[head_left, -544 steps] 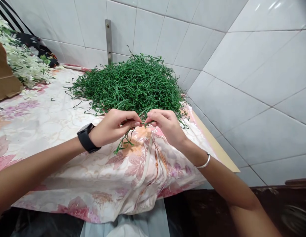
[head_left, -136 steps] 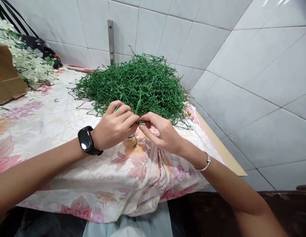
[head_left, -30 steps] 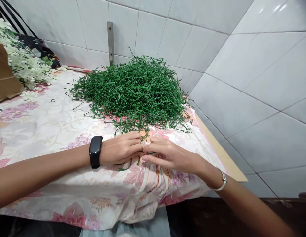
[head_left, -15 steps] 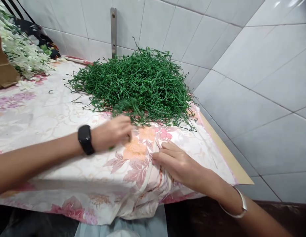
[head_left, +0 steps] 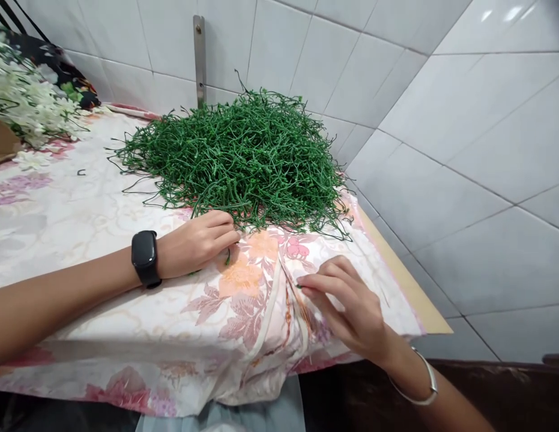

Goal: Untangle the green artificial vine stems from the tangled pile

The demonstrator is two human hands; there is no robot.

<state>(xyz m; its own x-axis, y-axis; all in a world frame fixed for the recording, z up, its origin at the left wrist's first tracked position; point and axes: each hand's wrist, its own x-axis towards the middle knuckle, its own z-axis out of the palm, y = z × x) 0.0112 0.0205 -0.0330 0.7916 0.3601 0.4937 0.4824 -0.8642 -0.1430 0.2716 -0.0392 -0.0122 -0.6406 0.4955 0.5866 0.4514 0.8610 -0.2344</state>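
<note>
My left hand (head_left: 202,240), with a black smartwatch on its wrist, is closed round some thin green artificial stems at the front edge of a large heap of the same stems (head_left: 252,156). Short stem ends (head_left: 228,258) poke out below its fingers. My right hand (head_left: 346,294), wearing a silver bangle, is to the right of the left one, above the bunched tablecloth fold (head_left: 270,354). Its thumb and forefinger pinch a tiny green bit (head_left: 299,286), most of which the fingers hide.
White artificial flowers (head_left: 33,102) lie at the far left beside a brown cardboard piece (head_left: 2,141). A floral cloth (head_left: 103,222) covers the table, and a bare board edge (head_left: 396,276) shows at right. Tiled walls (head_left: 342,60) stand behind and to the right.
My right hand has lifted off the cloth fold and moved right, its fingers now pinched on a small green bit. The stems at my left hand, blurred before, are now still.
</note>
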